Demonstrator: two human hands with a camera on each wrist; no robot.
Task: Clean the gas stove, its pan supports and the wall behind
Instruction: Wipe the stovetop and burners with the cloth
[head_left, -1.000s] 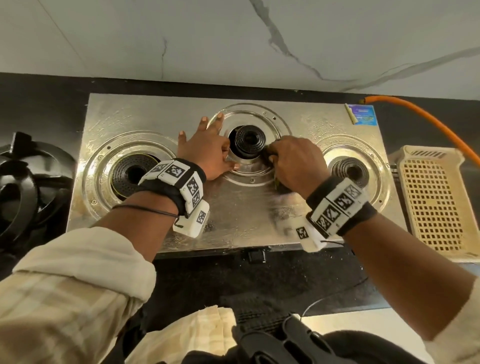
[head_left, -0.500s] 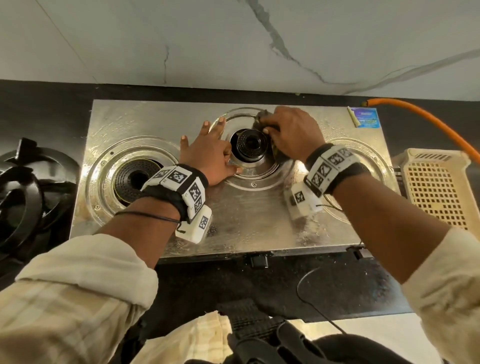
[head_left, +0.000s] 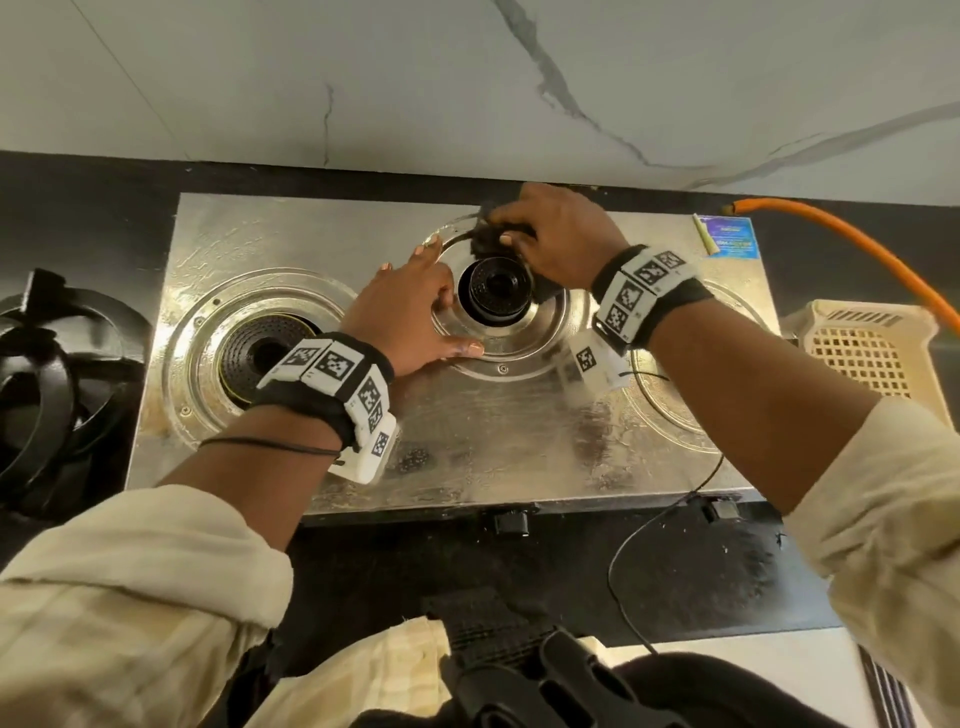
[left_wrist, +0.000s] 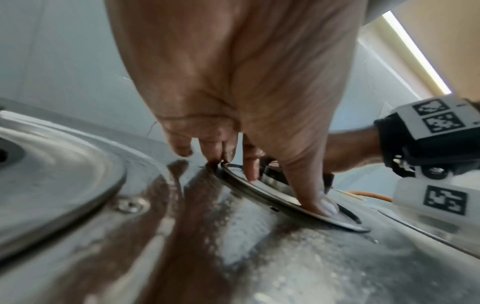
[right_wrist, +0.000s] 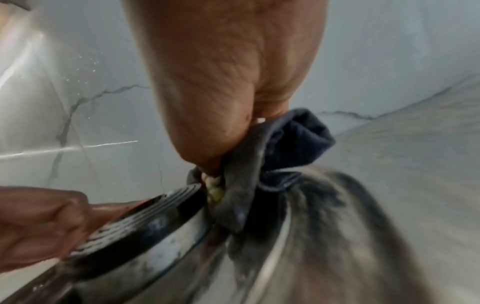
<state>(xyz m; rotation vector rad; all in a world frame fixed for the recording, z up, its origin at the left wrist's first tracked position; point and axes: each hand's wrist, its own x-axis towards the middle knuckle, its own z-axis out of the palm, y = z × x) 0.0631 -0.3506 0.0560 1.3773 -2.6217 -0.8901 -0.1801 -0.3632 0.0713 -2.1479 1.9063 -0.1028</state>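
A steel gas stove (head_left: 467, 441) with three burners is seen on a dark counter (head_left: 415, 566), below a marbled wall (head_left: 467, 78). The middle burner (head_left: 496, 293) stands at the stove's centre, toward 12 o'clock. A bunched dark cloth (right_wrist: 262, 164) is gripped by the curled fingers of the right hand (head_left: 563, 239) and is pressed onto the ring of that burner at its 12 o'clock side. The left hand (head_left: 410, 317) is laid at the burner's 9 o'clock side, its fingers spread and nearly straight, the fingertips (left_wrist: 322, 205) resting on the ring's rim. The black pan supports (head_left: 47, 384) are piled on the counter at 9 o'clock of the stove. An orange hose (head_left: 852, 244) and a cream basket (head_left: 872, 358) are seen at 3 o'clock.
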